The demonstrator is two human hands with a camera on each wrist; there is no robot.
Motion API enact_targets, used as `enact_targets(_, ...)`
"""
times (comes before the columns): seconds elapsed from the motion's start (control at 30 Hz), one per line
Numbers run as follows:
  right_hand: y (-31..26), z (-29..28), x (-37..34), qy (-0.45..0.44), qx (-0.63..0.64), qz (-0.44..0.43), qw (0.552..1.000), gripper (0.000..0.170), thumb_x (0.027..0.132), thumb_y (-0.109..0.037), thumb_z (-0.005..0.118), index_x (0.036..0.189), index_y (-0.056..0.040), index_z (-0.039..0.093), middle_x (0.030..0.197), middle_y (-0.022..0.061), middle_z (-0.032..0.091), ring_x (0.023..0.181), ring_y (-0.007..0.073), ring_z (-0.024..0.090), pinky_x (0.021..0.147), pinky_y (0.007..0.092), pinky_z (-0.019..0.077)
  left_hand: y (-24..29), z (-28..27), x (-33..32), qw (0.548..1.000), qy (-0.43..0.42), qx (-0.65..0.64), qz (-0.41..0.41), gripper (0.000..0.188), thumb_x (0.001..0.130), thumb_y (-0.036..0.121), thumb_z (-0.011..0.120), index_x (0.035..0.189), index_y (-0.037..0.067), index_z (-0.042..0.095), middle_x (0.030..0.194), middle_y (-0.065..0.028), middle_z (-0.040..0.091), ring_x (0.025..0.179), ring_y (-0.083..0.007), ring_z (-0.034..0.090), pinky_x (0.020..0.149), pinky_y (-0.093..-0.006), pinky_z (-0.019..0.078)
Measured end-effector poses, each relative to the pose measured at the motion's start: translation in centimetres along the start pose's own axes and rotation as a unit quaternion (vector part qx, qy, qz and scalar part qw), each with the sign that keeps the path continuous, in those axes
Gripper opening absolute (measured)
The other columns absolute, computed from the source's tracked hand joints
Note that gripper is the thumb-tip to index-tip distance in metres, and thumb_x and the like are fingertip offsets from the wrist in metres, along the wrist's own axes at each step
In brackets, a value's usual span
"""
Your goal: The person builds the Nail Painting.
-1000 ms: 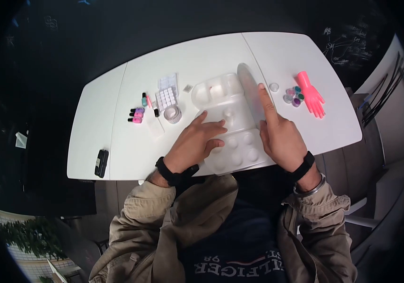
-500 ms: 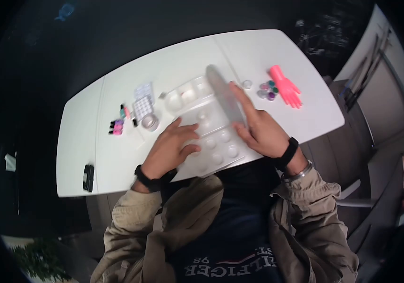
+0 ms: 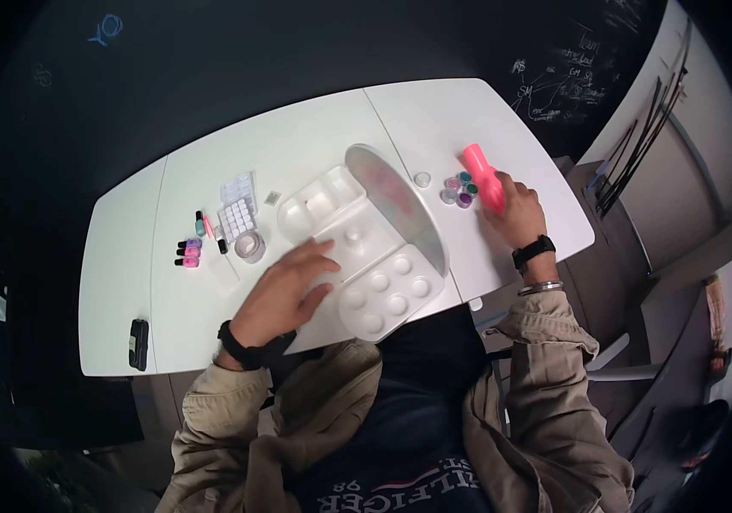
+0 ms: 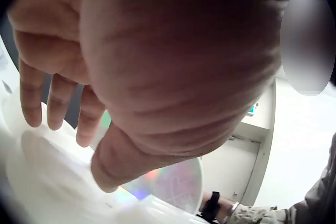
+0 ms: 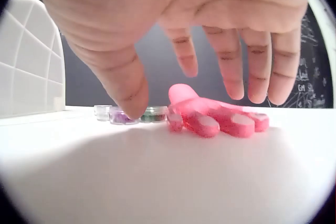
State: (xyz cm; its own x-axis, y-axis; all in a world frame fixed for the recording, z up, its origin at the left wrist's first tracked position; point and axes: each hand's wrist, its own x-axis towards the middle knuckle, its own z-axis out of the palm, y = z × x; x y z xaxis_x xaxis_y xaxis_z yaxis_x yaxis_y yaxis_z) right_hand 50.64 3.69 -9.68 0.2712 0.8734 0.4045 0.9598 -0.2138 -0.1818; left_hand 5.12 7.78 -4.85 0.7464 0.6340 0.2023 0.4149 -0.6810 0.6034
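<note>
A pink model hand [image 3: 475, 162] lies on the right part of the table, partly covered by my right hand [image 3: 517, 212]. The right wrist view shows my right hand [image 5: 178, 29] spread above the pink model hand [image 5: 210, 115], fingers apart and hanging down, without a grip on it. My left hand [image 3: 277, 291], fingers loosely bent and holding nothing, is over the left edge of a white moulded tray [image 3: 368, 272] with round wells. An oval iridescent panel [image 3: 400, 201] stands along the tray's right side.
Small glitter jars [image 3: 463, 201] sit left of the pink hand, and a clear jar [image 3: 422, 179] lies nearer the panel. On the left are nail polish bottles [image 3: 188, 253], a gridded white case [image 3: 236, 220], a round container [image 3: 249, 246] and a black object [image 3: 138, 344].
My right hand has left the oval panel and moved right, over the pink model hand. My left hand has drawn slightly away from the tray's middle. The head view has shifted.
</note>
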Motion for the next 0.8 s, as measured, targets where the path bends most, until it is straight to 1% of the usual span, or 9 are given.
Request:
enact_targets(0.1, 2.1, 1.5, 0.1, -0.055, 0.02, 0.029, 0.998, 0.057, 0.086, -0.025, 0.089, 0.137, -0.0118, 0.067, 0.116, 0.0241, 0.077, 0.104, 0.0494, 0.075, 0.093, 0.0564, 0.063, -1.3, -0.1, -0.2, 0.998, 0.003, 0.057, -0.02, 0.051, 0.092, 0.005, 0.085, 0.14, 0.008, 0.072, 0.167, -0.0193, 0.057, 0.158, -0.0445, 0.048, 0.128, -0.0513, 0.0456)
enact_targets(0.17, 2.3, 1.3, 0.2, -0.048, 0.028, 0.035, 0.998, 0.054, 0.086, -0.025, 0.089, 0.133, -0.0109, 0.067, 0.112, 0.0242, 0.078, 0.102, 0.0491, 0.076, 0.091, 0.0565, 0.0632, -1.7, -0.1, 0.0, 0.997, -0.021, 0.056, -0.038, 0.058, 0.091, 0.004, 0.086, 0.146, 0.01, 0.07, 0.169, -0.0182, 0.054, 0.161, -0.0449, 0.044, 0.129, -0.051, 0.0446)
enact_targets(0.3, 0.6, 0.2, -0.5, -0.013, 0.031, 0.056, 0.998, 0.048, 0.087, -0.024, 0.088, 0.128, -0.0092, 0.067, 0.105, 0.0241, 0.079, 0.096, 0.0489, 0.077, 0.088, 0.0561, 0.0637, -1.7, 0.6, 0.3, 0.995, 0.029, 0.095, -0.028, 0.06, 0.087, 0.014, 0.092, 0.143, 0.006, 0.072, 0.158, -0.0176, 0.064, 0.152, -0.0435, 0.054, 0.123, -0.0502, 0.0486)
enact_targets(0.4, 2.4, 0.3, -0.1, 0.018, 0.068, 0.061, 0.996, 0.047, 0.088, -0.021, 0.086, 0.13, -0.0087, 0.067, 0.108, 0.0262, 0.079, 0.097, 0.0483, 0.078, 0.085, 0.0534, 0.0638, -1.7, 1.1, 0.9, 0.993, 0.067, 0.096, -0.008, 0.058, 0.084, 0.02, 0.095, 0.135, 0.002, 0.075, 0.147, -0.0169, 0.071, 0.135, -0.0431, 0.063, 0.112, -0.0494, 0.0547)
enact_targets(0.5, 1.8, -2.9, 0.2, 0.062, 0.208, 0.072, 0.973, 0.05, 0.092, -0.017, 0.083, 0.138, -0.0091, 0.065, 0.108, 0.0243, 0.08, 0.095, 0.0377, 0.08, 0.081, 0.047, 0.0637, -0.7, 1.7, 1.5, 0.989, 0.083, 0.117, -0.043, 0.059, 0.083, 0.029, 0.097, 0.13, 0.001, 0.076, 0.137, -0.0157, 0.074, 0.124, -0.0406, 0.066, 0.108, -0.0498, 0.0543)
enact_targets(0.57, 0.6, -4.9, 0.2, 0.091, 0.329, 0.091, 0.936, 0.052, 0.097, -0.014, 0.079, 0.146, -0.01, 0.062, 0.111, 0.0181, 0.08, 0.094, 0.0235, 0.077, 0.081, 0.0387, 0.0611, 0.0, 2.6, 1.8, 0.984, 0.091, 0.144, -0.056, 0.056, 0.085, 0.031, 0.095, 0.128, 0.001, 0.077, 0.132, -0.0164, 0.075, 0.119, -0.0407, 0.067, 0.104, -0.0492, 0.0555)
enact_targets(0.6, 0.2, -5.9, 0.3, 0.06, 0.419, 0.1, 0.9, 0.051, 0.102, -0.009, 0.074, 0.151, -0.0087, 0.058, 0.115, 0.011, 0.079, 0.095, 0.015, 0.072, 0.083, 0.0332, 0.0584, 0.2, 3.0, 1.9, 0.981, 0.094, 0.158, -0.063, 0.054, 0.086, 0.032, 0.095, 0.127, 0.001, 0.077, 0.129, -0.0167, 0.076, 0.116, -0.0407, 0.068, 0.102, -0.0489, 0.0561)
enact_targets(0.7, -5.6, -10.3, -0.8, 0.01, 0.625, 0.149, 0.766, 0.047, 0.11, -0.012, 0.062, 0.156, -0.0063, 0.053, 0.116, 0.0095, 0.077, 0.095, 0.0147, 0.071, 0.084, 0.0318, 0.0572, -0.1, 3.4, 2.1, 0.992, 0.089, 0.084, -0.039, 0.049, 0.09, 0.031, 0.091, 0.125, 0.001, 0.077, 0.127, -0.0176, 0.076, 0.112, -0.0416, 0.07, 0.099, -0.049, 0.0573)
enact_targets(0.8, -7.9, -10.8, -2.0, -0.064, 0.68, 0.123, 0.72, 0.057, 0.108, -0.01, 0.055, 0.165, -0.007, 0.049, 0.113, 0.0084, 0.075, 0.093, 0.0153, 0.07, 0.083, 0.0314, 0.0569, 0.2, 4.0, 2.2, 0.997, 0.065, 0.029, 0.007, 0.044, 0.095, 0.03, 0.087, 0.126, 0.001, 0.077, 0.133, -0.0196, 0.074, 0.12, -0.042, 0.071, 0.105, -0.0492, 0.0573)
